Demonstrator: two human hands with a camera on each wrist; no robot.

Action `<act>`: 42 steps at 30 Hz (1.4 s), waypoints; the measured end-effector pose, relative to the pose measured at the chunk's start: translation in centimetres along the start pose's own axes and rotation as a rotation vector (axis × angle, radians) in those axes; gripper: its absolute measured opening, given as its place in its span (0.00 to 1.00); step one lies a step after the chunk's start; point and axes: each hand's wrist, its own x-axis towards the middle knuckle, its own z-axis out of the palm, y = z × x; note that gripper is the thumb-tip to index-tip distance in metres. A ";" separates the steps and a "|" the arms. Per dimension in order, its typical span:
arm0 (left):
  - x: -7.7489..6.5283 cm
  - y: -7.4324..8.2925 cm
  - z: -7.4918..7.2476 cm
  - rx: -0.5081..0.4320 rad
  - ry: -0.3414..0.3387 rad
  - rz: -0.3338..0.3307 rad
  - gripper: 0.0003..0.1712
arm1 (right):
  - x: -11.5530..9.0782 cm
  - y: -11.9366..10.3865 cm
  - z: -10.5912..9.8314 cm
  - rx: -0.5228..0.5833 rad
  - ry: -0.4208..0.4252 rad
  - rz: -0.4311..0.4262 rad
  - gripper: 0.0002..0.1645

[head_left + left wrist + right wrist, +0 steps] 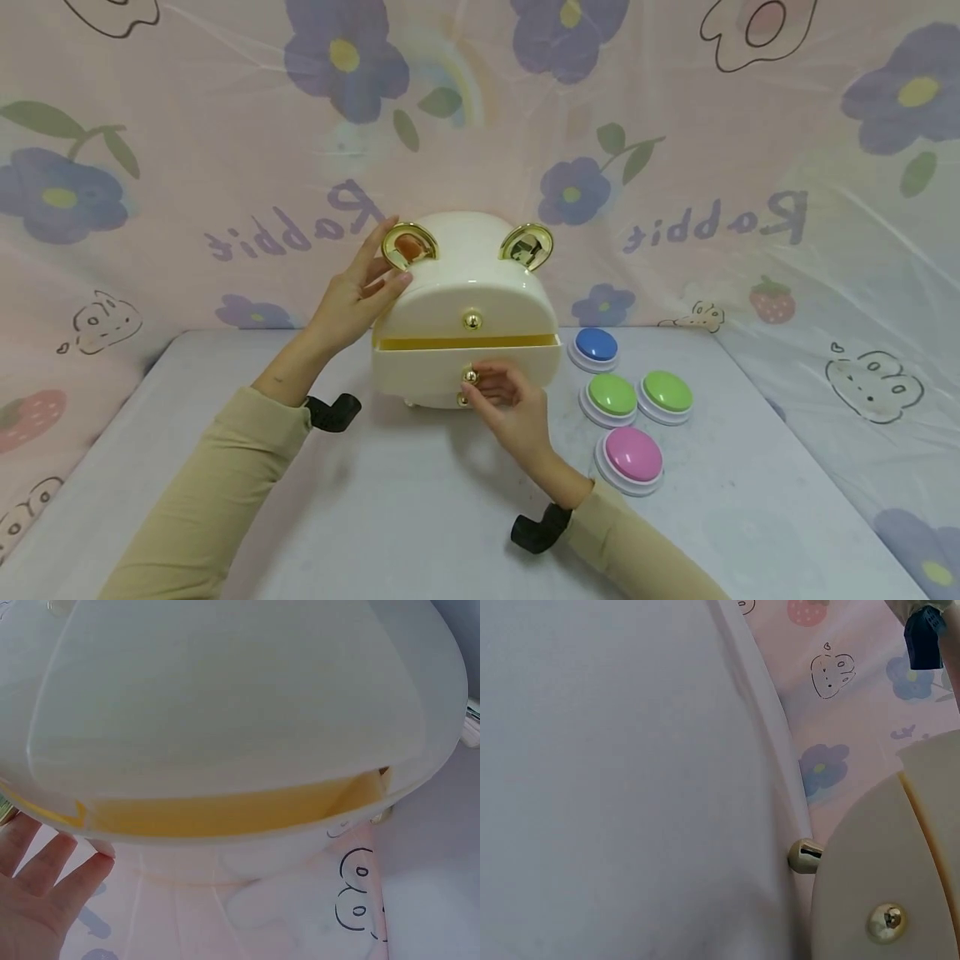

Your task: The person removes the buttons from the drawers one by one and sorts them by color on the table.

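A cream drawer box (468, 267) with gold-rimmed ears stands on the table. Its middle drawer (420, 367) is partly pulled out, showing a yellow strip above its front. My right hand (517, 408) pinches that drawer's gold knob (470, 377) between thumb and fingers. At the box's upper left, my left hand (352, 300) grips around the left ear (409, 246), thumb in front and some fingers behind. In the left wrist view its fingers (79, 881) reach the box edge. The right wrist view shows a lower knob (887, 922) and a gold foot (805, 856), but not the right hand.
Right of the box sit a blue button (597, 344), two green buttons (612, 395) and a pink button (633, 455), all on white bases. A printed curtain (480, 150) hangs behind the white table (390, 508). Black mounts (333, 413) stick out at both wrists.
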 end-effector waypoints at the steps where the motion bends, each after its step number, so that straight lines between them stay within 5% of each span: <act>1: 0.0 0.0 0.0 0.002 -0.001 -0.002 0.41 | 0.1 0.1 0.0 0.005 0.002 0.008 0.16; 8: 0.0 -0.1 0.0 -0.002 0.006 0.002 0.41 | 0.6 0.9 0.4 0.050 0.021 0.116 0.15; 26: 0.0 0.2 0.0 0.001 0.006 -0.013 0.40 | 0.4 1.3 0.7 0.153 0.012 0.235 0.18; 35: 0.0 0.0 0.0 0.008 0.014 -0.001 0.40 | -0.9 1.8 0.6 0.161 -0.095 0.464 0.16; 42: 0.0 0.1 0.0 0.005 0.015 -0.003 0.40 | -1.5 2.1 0.5 0.162 -0.133 0.543 0.16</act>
